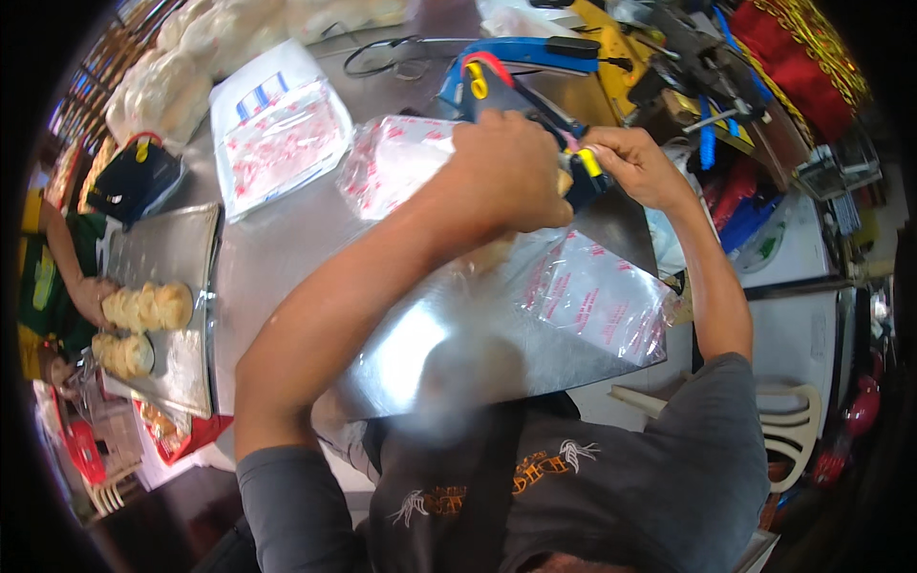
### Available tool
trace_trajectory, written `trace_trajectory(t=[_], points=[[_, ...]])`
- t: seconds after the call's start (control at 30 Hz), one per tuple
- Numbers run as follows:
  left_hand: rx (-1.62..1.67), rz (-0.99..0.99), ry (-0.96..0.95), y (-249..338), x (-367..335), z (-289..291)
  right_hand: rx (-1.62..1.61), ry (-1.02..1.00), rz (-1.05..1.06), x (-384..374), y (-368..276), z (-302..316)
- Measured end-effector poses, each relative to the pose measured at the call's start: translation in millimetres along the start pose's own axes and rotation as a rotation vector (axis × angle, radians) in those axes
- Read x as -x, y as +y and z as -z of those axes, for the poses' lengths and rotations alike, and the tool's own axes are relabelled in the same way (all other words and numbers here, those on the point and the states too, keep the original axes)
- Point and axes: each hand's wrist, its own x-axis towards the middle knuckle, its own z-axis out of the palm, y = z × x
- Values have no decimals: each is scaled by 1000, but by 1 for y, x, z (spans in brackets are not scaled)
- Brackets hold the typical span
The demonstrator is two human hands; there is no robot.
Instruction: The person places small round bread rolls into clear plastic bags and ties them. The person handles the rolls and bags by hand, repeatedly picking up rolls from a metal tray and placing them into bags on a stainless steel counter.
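Head view | We see our left hand (pixel 511 172), fingertips hidden | right hand (pixel 638 167), pinched, beside tape dispenser (pixel 501 94) | rolls (pixel 172 307) on tray (pixel 181 250)

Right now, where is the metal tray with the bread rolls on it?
In the head view, the metal tray is at the left, next to a dark blue device; a co-worker's hand is at the bread rolls on it.

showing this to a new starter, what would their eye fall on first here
Probably the left grip and right grip, close together at the dark blue device with red and yellow parts, above the picture's middle. Next, perhaps, the red-printed clear plastic on the shiny metal table, toward its right corner. Then the bread rolls on the tray at far left.
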Motion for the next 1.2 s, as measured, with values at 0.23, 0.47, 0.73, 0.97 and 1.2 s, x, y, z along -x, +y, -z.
trace_trajectory(t=[0.23, 0.47, 0.73, 0.97, 1.2], points=[[-241, -21, 113, 4, 8, -72, 385, 171, -149, 21, 50, -55], [-350, -76, 7, 1, 17, -50, 83, 406, 117, 11, -38, -45], [-790, -163, 201, -69, 46, -18, 210, 357, 129, 0, -58, -59], [-270, 160, 555, -204, 116, 61, 217, 375, 94, -1, -51, -61], [36, 269, 460, -120, 258, -113, 427, 465, 388, 1, -110, -71]])
